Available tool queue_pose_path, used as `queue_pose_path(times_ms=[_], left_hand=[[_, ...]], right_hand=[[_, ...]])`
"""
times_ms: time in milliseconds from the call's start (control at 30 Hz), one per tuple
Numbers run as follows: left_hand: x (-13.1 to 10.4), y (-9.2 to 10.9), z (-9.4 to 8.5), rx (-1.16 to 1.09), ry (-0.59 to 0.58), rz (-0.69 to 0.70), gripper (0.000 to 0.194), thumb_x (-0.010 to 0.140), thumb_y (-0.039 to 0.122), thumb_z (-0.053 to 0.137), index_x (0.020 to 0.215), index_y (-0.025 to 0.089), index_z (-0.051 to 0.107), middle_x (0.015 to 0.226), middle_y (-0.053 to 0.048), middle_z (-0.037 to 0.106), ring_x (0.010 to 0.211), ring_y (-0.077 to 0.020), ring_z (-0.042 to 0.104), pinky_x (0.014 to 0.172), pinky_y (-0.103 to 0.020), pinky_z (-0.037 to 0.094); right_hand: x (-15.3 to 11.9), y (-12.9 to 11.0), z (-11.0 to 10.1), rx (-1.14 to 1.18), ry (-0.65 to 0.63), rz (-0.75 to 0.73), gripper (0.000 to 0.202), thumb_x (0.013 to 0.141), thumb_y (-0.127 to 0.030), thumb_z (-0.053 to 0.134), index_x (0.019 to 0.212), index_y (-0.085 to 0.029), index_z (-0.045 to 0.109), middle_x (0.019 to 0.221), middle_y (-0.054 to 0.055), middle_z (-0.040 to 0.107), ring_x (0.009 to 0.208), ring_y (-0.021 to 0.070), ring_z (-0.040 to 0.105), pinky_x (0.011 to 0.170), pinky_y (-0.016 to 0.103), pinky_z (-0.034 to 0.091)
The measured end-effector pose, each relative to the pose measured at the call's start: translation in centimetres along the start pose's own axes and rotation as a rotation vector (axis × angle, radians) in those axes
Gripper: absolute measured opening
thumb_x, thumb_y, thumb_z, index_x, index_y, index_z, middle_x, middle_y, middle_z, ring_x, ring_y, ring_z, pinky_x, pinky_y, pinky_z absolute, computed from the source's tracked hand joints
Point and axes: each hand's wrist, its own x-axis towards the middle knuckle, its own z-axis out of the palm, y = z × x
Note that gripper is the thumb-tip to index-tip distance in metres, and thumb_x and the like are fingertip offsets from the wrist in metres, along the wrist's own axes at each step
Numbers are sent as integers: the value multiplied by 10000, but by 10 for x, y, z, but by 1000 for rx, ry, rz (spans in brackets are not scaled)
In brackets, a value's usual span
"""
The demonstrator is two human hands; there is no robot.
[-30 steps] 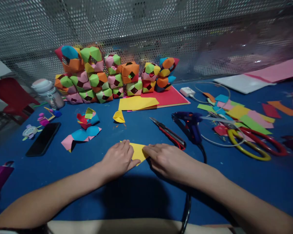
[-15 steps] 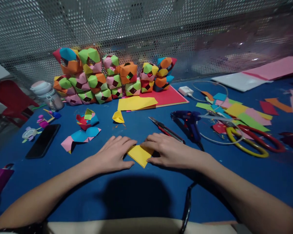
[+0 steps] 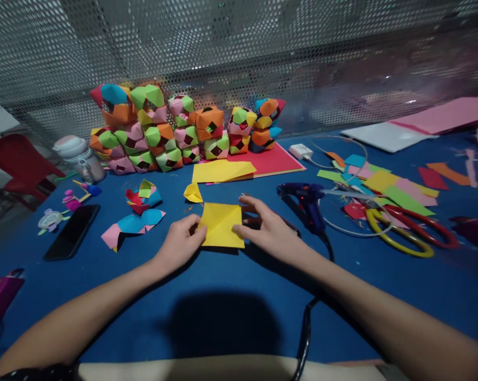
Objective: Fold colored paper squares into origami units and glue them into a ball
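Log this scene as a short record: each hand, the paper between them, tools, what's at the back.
Left hand: pinching the left edge of the yellow square
Right hand: thumb on the square's right side, fingers spread
Paper: yellow square, faint crease showing
Tools: glue gun and scissors, right of the hands
Back: stacked paper shapes, many colors

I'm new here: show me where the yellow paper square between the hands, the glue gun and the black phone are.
Yellow paper square (image 3: 222, 227): head view, middle of its upper face.
Glue gun (image 3: 310, 205): head view, on its body.
Black phone (image 3: 72, 233): head view, middle of its upper face.
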Motion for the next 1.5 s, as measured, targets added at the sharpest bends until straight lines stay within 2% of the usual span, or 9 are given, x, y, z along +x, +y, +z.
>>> queue_pose_path(times_ms=[133, 267, 400, 700, 833, 1000, 1100, 1300, 1500], left_hand=[[-2, 4, 8, -363, -12, -131, 127, 782, 226, 495, 863, 151, 558, 795, -7, 604, 690, -122, 550, 622, -232, 450], [-4, 14, 14, -682, -31, -181, 282, 735, 168, 543, 1014, 169, 501, 1002, -45, 626, 847, -142, 606, 778, -276, 482], [-8, 16, 15, -770, -14, -257, 244, 746, 194, 575, 976, 175, 495, 902, -17, 629, 798, -140, 616, 722, -256, 484], [-9, 15, 15, -904, -5, -296, 257, 711, 224, 634, 927, 165, 508, 855, -10, 631, 792, -147, 615, 752, -274, 473], [-3, 8, 12, -692, 42, -277, 198, 693, 224, 623, 853, 163, 523, 795, 8, 603, 713, -125, 581, 668, -237, 455], [5, -7, 7, -203, 18, -67, 154, 681, 132, 539, 828, 161, 572, 772, 10, 577, 723, -127, 530, 655, -226, 420], [8, -13, 5, -49, -41, 24, 184, 671, 89, 504, 826, 167, 566, 788, 1, 579, 749, -138, 528, 681, -244, 424], [8, -17, 1, -10, -223, 178, 265, 700, 39, 436, 902, 186, 525, 886, -11, 605, 845, -149, 566, 757, -268, 439], [11, -20, -6, 10, -349, 315, 405, 717, -2, 412, 1051, 197, 523, 1023, -31, 608, 971, -150, 569, 860, -270, 427]], right_hand=[[4, 2, 8, 358, 14, 181, 662, 728, -237, 581, 1311, -164, 277, 1308, 195, 450, 925, 196, 622, 745, 334, 521], [-1, -3, 13, 420, -58, 209, 573, 734, -206, 551, 1260, -162, 328, 1076, 118, 616, 816, 174, 639, 713, 312, 519], [-7, -12, 17, 354, -114, 155, 481, 734, -169, 517, 1201, -174, 400, 970, 72, 648, 751, 166, 632, 645, 291, 515], [-5, -8, 15, 358, -125, 123, 332, 746, -162, 496, 1078, -179, 507, 1038, 70, 651, 866, 185, 642, 713, 291, 523], [-4, -4, 11, 205, -123, 52, 314, 752, -160, 496, 1064, -172, 526, 1006, 62, 651, 841, 178, 632, 689, 275, 509], [-3, 7, 12, -161, -105, -153, 314, 743, -135, 507, 1052, -171, 553, 1022, 72, 625, 922, 203, 583, 783, 318, 461], [-3, 11, 15, -213, -142, -188, 401, 720, -81, 486, 1108, -172, 526, 1055, 75, 614, 937, 195, 571, 795, 312, 442], [-3, 15, 18, -251, -232, -220, 580, 642, -5, 450, 1190, -193, 474, 925, 32, 627, 831, 165, 557, 769, 305, 415], [-5, 13, 16, -389, -288, -336, 580, 666, 8, 447, 1218, -170, 460, 997, 68, 618, 875, 188, 509, 787, 327, 378]])
